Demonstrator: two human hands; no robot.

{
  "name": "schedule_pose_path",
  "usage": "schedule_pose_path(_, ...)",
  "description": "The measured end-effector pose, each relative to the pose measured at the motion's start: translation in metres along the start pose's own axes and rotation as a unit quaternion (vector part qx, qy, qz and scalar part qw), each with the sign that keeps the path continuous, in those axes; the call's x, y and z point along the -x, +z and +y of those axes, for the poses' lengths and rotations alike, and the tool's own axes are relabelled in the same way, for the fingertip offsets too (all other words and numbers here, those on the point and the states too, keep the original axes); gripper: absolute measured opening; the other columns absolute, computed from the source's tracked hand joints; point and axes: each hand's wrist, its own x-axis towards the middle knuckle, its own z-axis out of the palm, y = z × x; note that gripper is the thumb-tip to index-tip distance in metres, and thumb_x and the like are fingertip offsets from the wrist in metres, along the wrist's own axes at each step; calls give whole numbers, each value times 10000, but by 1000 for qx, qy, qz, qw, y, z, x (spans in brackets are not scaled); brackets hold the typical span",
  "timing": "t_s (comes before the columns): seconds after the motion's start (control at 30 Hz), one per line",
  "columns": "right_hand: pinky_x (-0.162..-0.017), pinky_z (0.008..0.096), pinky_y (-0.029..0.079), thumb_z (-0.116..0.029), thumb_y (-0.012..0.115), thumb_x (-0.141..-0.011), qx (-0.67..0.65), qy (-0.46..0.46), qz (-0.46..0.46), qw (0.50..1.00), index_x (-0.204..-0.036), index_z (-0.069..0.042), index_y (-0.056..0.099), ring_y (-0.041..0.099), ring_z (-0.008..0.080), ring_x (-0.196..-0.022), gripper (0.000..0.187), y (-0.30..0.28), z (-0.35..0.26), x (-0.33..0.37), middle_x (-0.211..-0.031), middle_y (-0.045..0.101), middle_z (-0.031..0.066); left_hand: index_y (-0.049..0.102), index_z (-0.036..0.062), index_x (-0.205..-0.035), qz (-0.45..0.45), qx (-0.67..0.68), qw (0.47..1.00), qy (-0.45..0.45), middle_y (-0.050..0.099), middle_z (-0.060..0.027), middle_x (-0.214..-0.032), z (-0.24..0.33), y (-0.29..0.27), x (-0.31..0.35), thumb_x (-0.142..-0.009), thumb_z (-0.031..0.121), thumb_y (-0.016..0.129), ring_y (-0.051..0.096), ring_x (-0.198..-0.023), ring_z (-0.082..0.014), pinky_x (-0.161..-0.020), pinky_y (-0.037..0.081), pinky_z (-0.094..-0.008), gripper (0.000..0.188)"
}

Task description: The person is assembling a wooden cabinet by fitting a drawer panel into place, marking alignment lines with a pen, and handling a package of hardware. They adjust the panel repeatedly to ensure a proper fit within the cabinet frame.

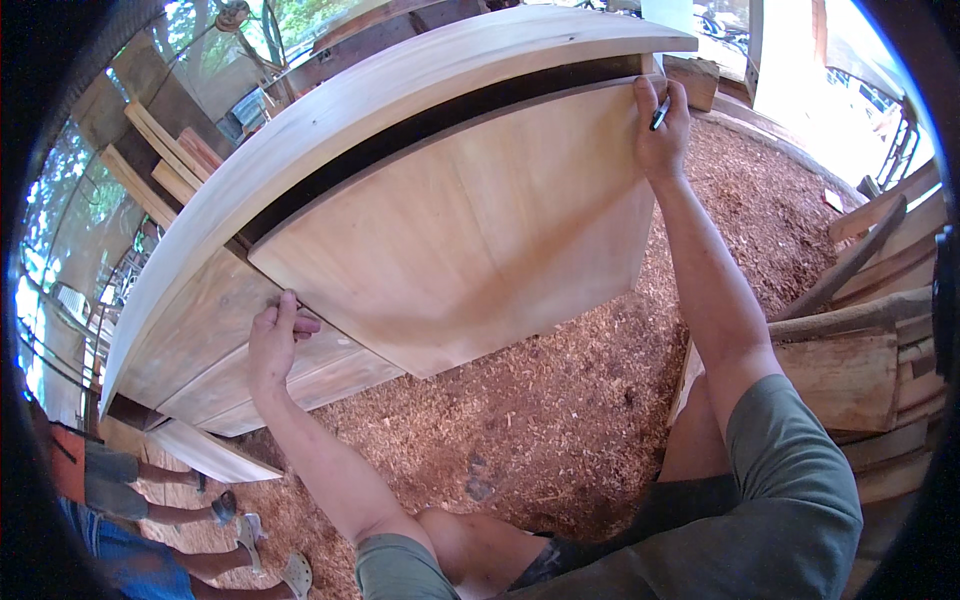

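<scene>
Fingers of the right hand (660, 130) are curled shut around a dark pen (660, 113), its tip at the top right corner of a pale wooden panel (470, 220). Across the panel, the left hand (272, 340) grips the lower left edge, fingers hooked over it and thumb seemingly underneath. That panel leans against a larger wooden cabinet (330, 110) above a floor of reddish wood shavings (560, 410), with stacked planks (860, 340) to the right.

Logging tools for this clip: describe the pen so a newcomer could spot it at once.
Start at the big pale wooden panel held against the cabinet. Follow its top edge to its right corner, where the right hand rests. The pen is the small dark stick in that fist, the only non-wood item there.
</scene>
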Motion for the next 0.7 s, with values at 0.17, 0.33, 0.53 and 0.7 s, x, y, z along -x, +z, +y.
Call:
schedule_pose_path(0.17, -699, 310, 435, -361, 639, -992, -3, 19, -6, 1000, -974, -24, 591, 512, 131, -768, 341, 1, -5, 3, -800, 572, 40, 662, -29, -913, 38, -19, 998, 41, 713, -119, -785, 51, 0, 31, -1016, 413, 584, 629, -665, -162, -666, 519, -313, 461)
schedule_pose_path(0.33, -697, 299, 454, -340, 665, -977, -46, 29, 20, 998, -1037, -34, 583, 530, 130, -751, 322, 3, 1, 2, -807, 575, 33, 643, -20, -917, 257, 202, 874, 360, 713, -104, -933, 147, 61, 65, -985, 239, 647, 633, -813, -165, -761, 497, -310, 268)
schedule_pose_path(0.53, -752, 326, 495, -344, 702, -945, -28, 74, -13, 997, -1125, -10, 578, 598, 165, -825, 399, -3, -3, 1, -868, 629, 84, 652, -114, -1089, 268, -16, 809, 523, 563, -267, -1376, 283, 144, 17, -925, 254, 698, 525, -1301, -385, -1124, 369, -437, 406)
schedule_pose_path(0.7, -777, 329, 508, -325, 740, -903, -92, 139, -67, 984, -1161, -25, 582, 629, 178, -862, 426, -11, -25, -1, -935, 658, 104, 656, -135, -1060, 252, -50, 908, 330, 560, -287, -1373, 301, 138, -57, -981, 411, 591, 523, -1306, -383, -1123, 371, -397, 556)
